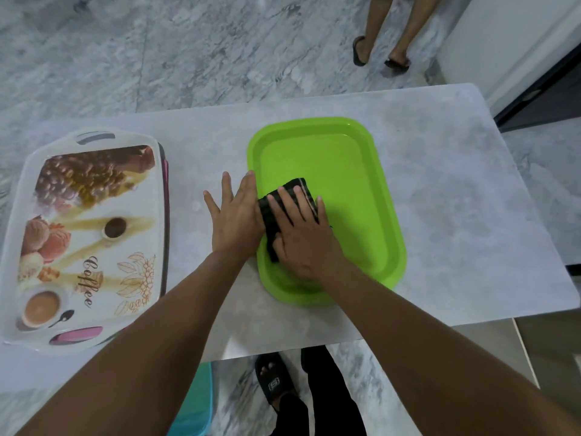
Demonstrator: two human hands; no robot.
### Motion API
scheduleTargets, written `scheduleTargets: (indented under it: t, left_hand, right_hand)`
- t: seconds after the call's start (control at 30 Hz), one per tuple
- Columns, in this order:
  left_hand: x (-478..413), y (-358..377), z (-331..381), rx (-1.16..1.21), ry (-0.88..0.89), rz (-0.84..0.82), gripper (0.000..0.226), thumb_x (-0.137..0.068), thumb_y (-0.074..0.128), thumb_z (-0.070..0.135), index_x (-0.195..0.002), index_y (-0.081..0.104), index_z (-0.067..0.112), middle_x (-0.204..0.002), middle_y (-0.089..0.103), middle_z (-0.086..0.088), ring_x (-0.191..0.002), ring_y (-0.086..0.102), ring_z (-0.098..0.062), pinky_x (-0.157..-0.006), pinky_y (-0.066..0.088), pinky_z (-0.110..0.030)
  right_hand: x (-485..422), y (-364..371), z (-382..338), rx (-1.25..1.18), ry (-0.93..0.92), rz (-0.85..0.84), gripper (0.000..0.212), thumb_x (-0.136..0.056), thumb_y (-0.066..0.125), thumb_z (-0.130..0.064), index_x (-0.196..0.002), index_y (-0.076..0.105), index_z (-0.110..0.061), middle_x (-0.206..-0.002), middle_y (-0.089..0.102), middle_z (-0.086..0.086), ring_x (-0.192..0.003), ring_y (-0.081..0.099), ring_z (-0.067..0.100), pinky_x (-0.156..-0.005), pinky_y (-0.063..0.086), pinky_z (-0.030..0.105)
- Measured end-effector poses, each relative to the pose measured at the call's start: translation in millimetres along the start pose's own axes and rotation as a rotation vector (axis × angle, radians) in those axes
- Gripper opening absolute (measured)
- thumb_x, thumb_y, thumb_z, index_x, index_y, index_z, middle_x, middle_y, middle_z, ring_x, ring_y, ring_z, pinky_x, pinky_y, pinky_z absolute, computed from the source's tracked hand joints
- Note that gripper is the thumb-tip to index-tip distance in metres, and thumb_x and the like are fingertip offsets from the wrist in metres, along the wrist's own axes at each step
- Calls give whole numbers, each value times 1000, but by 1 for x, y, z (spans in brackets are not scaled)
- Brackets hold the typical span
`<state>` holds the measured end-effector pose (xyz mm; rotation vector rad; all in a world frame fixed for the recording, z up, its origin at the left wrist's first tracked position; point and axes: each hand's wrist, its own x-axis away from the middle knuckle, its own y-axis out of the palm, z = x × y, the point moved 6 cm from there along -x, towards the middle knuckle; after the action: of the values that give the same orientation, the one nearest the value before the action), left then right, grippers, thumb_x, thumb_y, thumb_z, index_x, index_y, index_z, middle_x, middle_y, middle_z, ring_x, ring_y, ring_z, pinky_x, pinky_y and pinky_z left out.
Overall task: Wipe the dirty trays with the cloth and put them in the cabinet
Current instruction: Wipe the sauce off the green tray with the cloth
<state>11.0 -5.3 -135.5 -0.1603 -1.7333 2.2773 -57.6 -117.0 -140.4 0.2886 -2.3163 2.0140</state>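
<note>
My left hand [234, 215] lay flat, bracing green tray [345, 158] on tabletop [456, 199]; right hand [301, 234] open-palmed, pressed soft cloth [298, 186]. Tray likely light, slick plastic; grip by rim.

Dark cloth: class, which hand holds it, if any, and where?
Nothing is gripped. The right hand presses flat on top of the dark cloth. The left hand lies flat at the left rim of the green tray.
</note>
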Motion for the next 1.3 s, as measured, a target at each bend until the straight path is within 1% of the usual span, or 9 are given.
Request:
scheduleTargets:
  t: [0.2, 0.3, 0.4, 0.6, 0.73, 0.87, 1.0, 1.17, 1.3]
  left_hand:
    - [1, -4, 4, -56, -34, -17, 61, -99, 36, 7, -157, 16, 8, -162, 27, 0, -153, 2, -35, -113, 7, -73]
    - [2, -2, 4, -75, -43, -18, 61, -100, 37, 9, -157, 16, 9, -162, 27, 0, -153, 3, -34, -112, 8, -73]
    - [1, 0, 3, -86, -42, -16, 62, -99, 38, 9, -158, 18, 12, -162, 29, 0, -153, 6, -35, -112, 9, -74]
    - [1, 4, 2, -47, -61, 1, 62, -98, 37, 9, -158, 19, 13, -161, 31, 0, -153, 7, -36, -112, 8, -74]
    - [2, 5, 2, -43, -67, 9, 64, -96, 35, 7, -158, 17, 13, -161, 31, 0, -153, 6, -35, -113, 7, -73]
    - [2, 4, 2, 1, -55, -2, 64, -95, 25, 17, -158, 15, 13, -161, 29, -2, -152, 5, -35, -114, 2, -72]
    - [2, 2, 0, 0, -56, 9, 60, -100, 31, 17, -158, 17, 17, -161, 31, 1, -153, 6, -34, -113, 4, -73]
    - [-1, 1, 1, -71, -60, -55, 62, -105, 28, 44, -159, 12, 19, -163, 26, 2, -153, 1, -34, -110, 1, -76]
    - [-1, 1, 8, -135, -69, -70, 61, -105, 28, 36, -159, 9, 14, -163, 25, -2, -152, 2, -35, -110, 4, -77]
  right_hand:
    - [29, -11, 60, 77, 80, -5, 72, -97, 31, -41, -162, 4, -28, -170, -2, -2, -157, -4, 23, -121, 2, 63]
    - [44, -18, 104, 114, 154, -30, 73, -98, 34, -41, -162, 2, -28, -170, 0, -2, -157, -1, 23, -120, -4, 65]
    - [47, -17, 118, 141, 156, -66, 71, -99, 29, -41, -162, -3, -29, -170, -3, -2, -157, -4, 22, -120, -8, 65]
    - [50, -11, 92, 48, 223, -23, 77, -96, 35, -40, -162, 0, -25, -170, -2, 3, -157, -1, 30, -122, 1, 63]
    - [56, -3, 35, -13, 112, -66, 78, -95, 33, -42, -162, -4, -25, -170, -11, 4, -156, -11, 31, -122, 3, 58]
    - [60, 8, -23, -145, 43, -109, 74, -99, 31, -39, -162, -5, -21, -169, -15, 3, -155, -18, 28, -123, -1, 56]
    - [65, 4, -17, -145, -6, -105, 71, -102, 32, -36, -162, -2, -23, -169, -13, -1, -155, -17, 24, -124, -2, 57]
    - [82, 4, 1, -90, -66, -122, 68, -99, 31, -38, -162, 5, -32, -170, -7, -8, -156, -13, 18, -123, -1, 58]
    - [114, -5, 32, -5, -37, -153, 68, -95, 20, -43, -161, 9, -36, -170, -1, -10, -157, -5, 17, -123, 3, 58]
